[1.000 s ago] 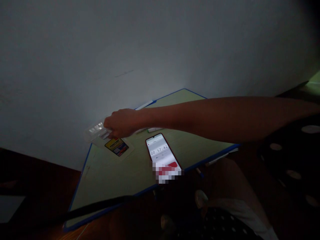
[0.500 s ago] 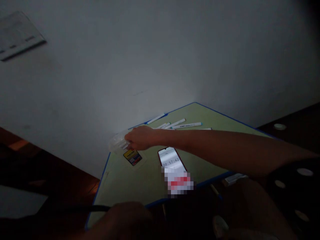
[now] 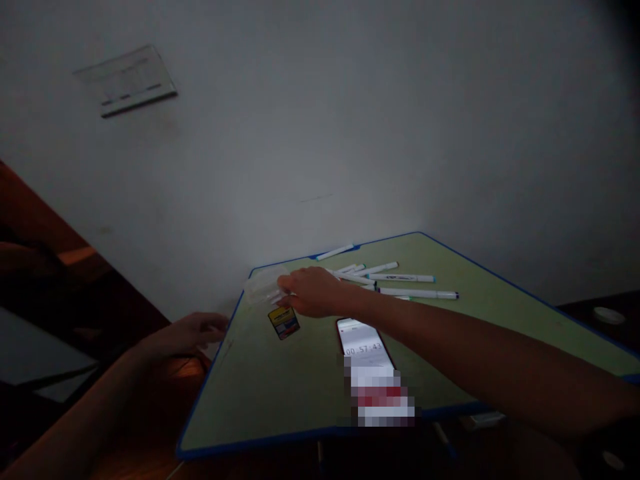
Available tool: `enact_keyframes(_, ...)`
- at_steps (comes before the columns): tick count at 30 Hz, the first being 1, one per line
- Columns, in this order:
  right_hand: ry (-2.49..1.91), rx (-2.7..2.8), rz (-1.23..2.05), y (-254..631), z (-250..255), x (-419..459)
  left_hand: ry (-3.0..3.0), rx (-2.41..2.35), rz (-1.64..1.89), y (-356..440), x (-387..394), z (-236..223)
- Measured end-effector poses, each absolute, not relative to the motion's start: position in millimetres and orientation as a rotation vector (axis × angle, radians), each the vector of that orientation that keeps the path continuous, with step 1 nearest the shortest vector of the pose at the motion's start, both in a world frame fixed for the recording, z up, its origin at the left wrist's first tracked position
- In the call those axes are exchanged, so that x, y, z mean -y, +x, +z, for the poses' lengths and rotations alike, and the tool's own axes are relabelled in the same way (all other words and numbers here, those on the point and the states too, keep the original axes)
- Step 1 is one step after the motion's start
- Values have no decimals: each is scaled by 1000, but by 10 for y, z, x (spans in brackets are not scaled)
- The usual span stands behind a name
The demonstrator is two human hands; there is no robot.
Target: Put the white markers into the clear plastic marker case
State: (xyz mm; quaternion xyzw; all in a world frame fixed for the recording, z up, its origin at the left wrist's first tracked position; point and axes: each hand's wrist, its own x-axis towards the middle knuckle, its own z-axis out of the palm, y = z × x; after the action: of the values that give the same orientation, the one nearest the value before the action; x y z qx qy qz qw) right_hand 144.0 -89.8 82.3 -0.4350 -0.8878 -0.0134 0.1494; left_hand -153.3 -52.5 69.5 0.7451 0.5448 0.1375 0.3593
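My right hand (image 3: 314, 291) reaches across the table, its fingers closed at the near end of a clear plastic case (image 3: 261, 285) lying at the far left corner. Something white shows beneath the fingertips, too dim to make out. Just below the hand is a yellow and black label card (image 3: 284, 323). Several white markers (image 3: 401, 278) lie loosely to the right of the hand, some partly behind the wrist. My left hand (image 3: 195, 330) is beside the table's left edge, fingers loosely bent and apart, with nothing visible in them.
A phone (image 3: 367, 350) showing a running timer lies on the green table (image 3: 240, 400) with blue edging. Behind stands a grey wall (image 3: 310, 133) with a mounted paper holder (image 3: 133, 83). A round white object (image 3: 609, 315) is at the far right, beyond the table.
My left hand has moved from the table's near edge up to its left side. My right hand stays at the plastic case. The view has shifted, so everything appears lower and further right.
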Motion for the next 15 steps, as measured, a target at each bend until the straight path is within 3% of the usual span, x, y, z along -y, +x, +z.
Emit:
enact_keyframes(7,-1265,2485,-92,1351,757,910,1880,-946,339,-853,555,702)
enact_keyframes(15,-1249,2321,123,1769,765,789,1752,-1016,539,-658,351,552)
